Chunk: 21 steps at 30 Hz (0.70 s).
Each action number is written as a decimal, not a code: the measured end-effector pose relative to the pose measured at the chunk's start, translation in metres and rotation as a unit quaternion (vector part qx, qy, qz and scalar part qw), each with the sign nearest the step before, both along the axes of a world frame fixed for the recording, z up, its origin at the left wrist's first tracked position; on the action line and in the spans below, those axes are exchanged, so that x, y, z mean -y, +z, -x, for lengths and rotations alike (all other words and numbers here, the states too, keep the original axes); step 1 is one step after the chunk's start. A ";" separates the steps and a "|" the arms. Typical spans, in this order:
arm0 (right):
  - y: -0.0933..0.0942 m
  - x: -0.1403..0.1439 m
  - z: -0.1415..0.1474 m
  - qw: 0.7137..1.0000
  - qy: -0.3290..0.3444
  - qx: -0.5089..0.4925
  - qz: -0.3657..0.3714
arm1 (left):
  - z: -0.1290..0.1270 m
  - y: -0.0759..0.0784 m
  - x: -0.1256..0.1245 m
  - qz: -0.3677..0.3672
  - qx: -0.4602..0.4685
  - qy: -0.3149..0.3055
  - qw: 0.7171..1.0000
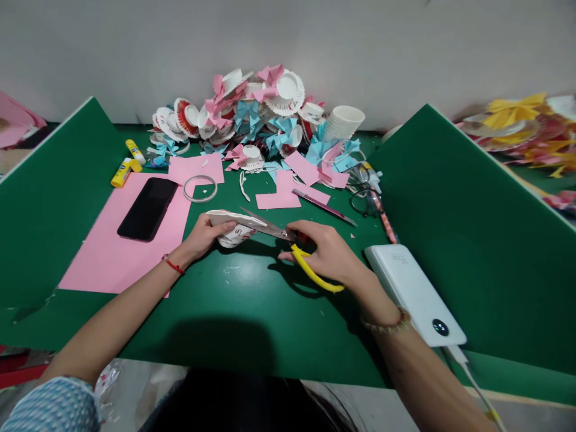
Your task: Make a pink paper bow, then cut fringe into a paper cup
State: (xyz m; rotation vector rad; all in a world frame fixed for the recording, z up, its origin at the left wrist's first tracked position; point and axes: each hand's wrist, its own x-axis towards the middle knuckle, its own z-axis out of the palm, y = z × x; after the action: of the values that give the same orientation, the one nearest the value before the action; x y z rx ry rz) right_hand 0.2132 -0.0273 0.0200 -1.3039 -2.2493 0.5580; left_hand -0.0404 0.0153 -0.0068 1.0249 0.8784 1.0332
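Note:
My left hand [202, 235] holds a white paper cup [234, 228] on its side, just above the green table [234, 312]. My right hand [326, 252] grips yellow-handled scissors [288, 240], whose blades point left and meet the cup's rim. A red string bracelet sits on my left wrist and a bead bracelet on my right wrist.
A black phone [147, 209] lies on a pink paper sheet [108, 252] at left, near two glue sticks [128, 163] and a tape ring [200, 188]. A pile of cut cups and paper crafts [256, 114] fills the back. A white power bank [414, 294] lies at right; green dividers [472, 228] flank both sides.

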 end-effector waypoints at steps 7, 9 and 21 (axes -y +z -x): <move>0.001 0.001 0.001 1.000 -0.002 -0.010 -0.010 | 0.000 -0.001 0.000 -0.002 0.002 -0.005 1.000; 0.001 0.001 0.001 1.000 -0.006 -0.009 -0.010 | 0.001 -0.001 0.001 -0.001 -0.009 0.000 1.000; 0.001 -0.003 -0.005 0.998 -0.048 -0.001 -0.038 | 0.022 0.010 -0.012 -0.181 -0.136 0.089 0.970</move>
State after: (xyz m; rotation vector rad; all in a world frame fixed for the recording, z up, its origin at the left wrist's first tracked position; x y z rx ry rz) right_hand 0.2178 -0.0248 0.0212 -1.3643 -2.1707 0.4340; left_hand -0.0622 0.0277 0.0027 1.4400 1.0407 1.2531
